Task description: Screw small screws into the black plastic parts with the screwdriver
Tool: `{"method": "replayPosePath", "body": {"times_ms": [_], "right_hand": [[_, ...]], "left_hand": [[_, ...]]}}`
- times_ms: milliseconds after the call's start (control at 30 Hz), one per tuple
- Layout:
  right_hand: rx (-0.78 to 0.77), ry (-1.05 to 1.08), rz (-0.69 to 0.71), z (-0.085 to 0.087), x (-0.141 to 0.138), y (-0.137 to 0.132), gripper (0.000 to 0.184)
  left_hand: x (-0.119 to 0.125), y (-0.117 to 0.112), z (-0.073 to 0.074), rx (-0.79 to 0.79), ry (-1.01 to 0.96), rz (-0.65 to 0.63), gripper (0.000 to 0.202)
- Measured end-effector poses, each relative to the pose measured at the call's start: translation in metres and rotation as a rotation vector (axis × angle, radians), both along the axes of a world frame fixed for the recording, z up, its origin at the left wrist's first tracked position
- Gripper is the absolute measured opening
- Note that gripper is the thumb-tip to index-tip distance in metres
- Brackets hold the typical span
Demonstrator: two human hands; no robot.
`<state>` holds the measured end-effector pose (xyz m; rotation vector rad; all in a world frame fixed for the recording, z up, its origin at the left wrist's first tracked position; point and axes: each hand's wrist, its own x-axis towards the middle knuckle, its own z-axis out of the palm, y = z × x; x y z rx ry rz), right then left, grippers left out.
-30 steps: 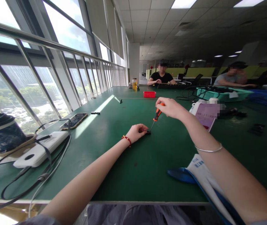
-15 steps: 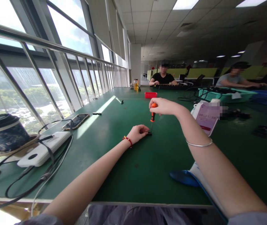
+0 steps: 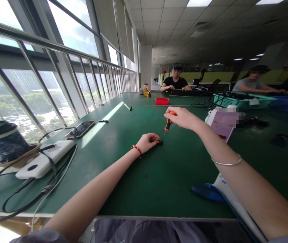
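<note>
My left hand rests on the green table, fingers pinched on a small black part. My right hand is closed round the top of an orange-handled screwdriver. The screwdriver leans, its thin tip down on the black part. A red cord is on my left wrist and a silver bangle on my right.
At the left lie a white power strip with black cables, a phone and a dark cup. A blue and white bag sits near my right elbow. A red tray, a pink-screened device and two seated people are farther off.
The screwdriver stood nearly upright half a second ago and now leans to the right again, as my right hand swung right. My left hand stayed on the part.
</note>
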<state>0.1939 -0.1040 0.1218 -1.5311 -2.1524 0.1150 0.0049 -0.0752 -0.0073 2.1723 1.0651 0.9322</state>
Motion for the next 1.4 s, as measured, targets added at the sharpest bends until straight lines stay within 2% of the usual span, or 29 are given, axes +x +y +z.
{"method": "replayPosePath", "body": {"times_ms": [67, 200, 333, 433, 533, 700, 800, 933, 1033, 1133, 1267, 1400], "right_hand": [[0.047, -0.021, -0.036, -0.0015, -0.0008, -0.0001, 0.038], [0.087, -0.001, -0.045, -0.0034, -0.0026, 0.0024, 0.02], [0.02, 0.042, -0.05, -0.004, -0.003, 0.0033, 0.023], [0.056, 0.019, -0.077, -0.0045, -0.002, 0.0042, 0.028], [0.082, 0.03, -0.047, -0.0053, -0.0005, 0.0064, 0.019], [0.054, 0.029, -0.035, -0.0054, -0.0011, 0.0065, 0.025], [0.08, 0.005, -0.079, -0.0045, -0.0032, 0.0036, 0.039], [0.106, 0.023, -0.063, -0.004, -0.0055, 0.0008, 0.018], [0.073, 0.029, -0.069, -0.0038, -0.0059, -0.0001, 0.02], [0.07, -0.001, -0.092, -0.0033, -0.0049, 0.0001, 0.034], [0.085, 0.021, -0.049, -0.0041, -0.0036, 0.0027, 0.017], [0.046, 0.047, -0.033, -0.0061, -0.0063, 0.0035, 0.023]], "left_hand": [[0.0002, -0.0002, 0.0003, -0.003, -0.004, -0.001, 0.018], [0.0004, -0.0011, 0.0015, -0.003, -0.003, 0.006, 0.018], [0.0004, -0.0024, 0.0027, 0.0, -0.002, 0.0, 0.018], [0.0005, -0.0024, 0.0028, 0.001, -0.003, 0.002, 0.017], [0.0006, -0.002, 0.0025, 0.0, -0.004, -0.002, 0.017], [0.0005, -0.0021, 0.0032, -0.002, 0.004, 0.002, 0.018], [0.0005, -0.0023, 0.0036, 0.001, 0.012, 0.004, 0.017], [0.0008, -0.0024, 0.0034, 0.007, 0.015, 0.005, 0.017], [0.001, -0.0024, 0.0032, 0.013, 0.017, 0.008, 0.017], [0.001, -0.0025, 0.0032, 0.007, 0.015, 0.004, 0.017], [0.0009, -0.0031, 0.0037, -0.004, 0.015, 0.002, 0.017], [0.0012, -0.004, 0.0044, -0.001, 0.008, -0.001, 0.017]]}}
